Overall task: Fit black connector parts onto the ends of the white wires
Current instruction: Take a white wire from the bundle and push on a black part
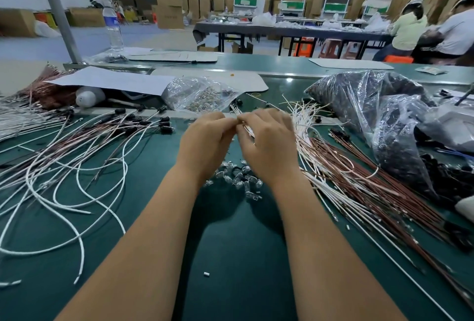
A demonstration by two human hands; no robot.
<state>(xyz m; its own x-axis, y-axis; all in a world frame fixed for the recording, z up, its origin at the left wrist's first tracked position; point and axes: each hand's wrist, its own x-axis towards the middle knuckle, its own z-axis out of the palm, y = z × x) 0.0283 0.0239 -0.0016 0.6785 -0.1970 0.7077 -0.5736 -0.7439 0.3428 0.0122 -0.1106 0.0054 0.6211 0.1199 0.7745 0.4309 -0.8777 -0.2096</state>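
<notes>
Head view shows your two hands raised together above the middle of the green tabletop (230,256). Your left hand (205,141) has its fingers curled, with the fingertips meeting those of your right hand (266,143) at a common point. Your right hand is clamped in a grip on a bundle of white wires (246,128), which passes under its fingers and emerges as thin ends fanning up and away from you. Your left-hand grip appears to pinch one of those wire ends, though motion blur hides what lies between the fingertips, so a black connector part there cannot be confirmed. Loose white wires (77,182) curl over the tabletop on your left side; several of them carry black connector parts (164,125) on their far ends, grouped just left of your left hand. A long sheaf of white and reddish-brown wires (359,187) lies on your right side, running from near your right hand toward the lower right corner. A heap of small clear pieces (238,179) sits on the tabletop directly below your wrists. A clear plastic bag of dark parts (364,105) rests at the far right, and a smaller clear bag of metallic parts (202,95) lies beyond your hands. A water bottle (112,25) stands upright at the far left.
</notes>
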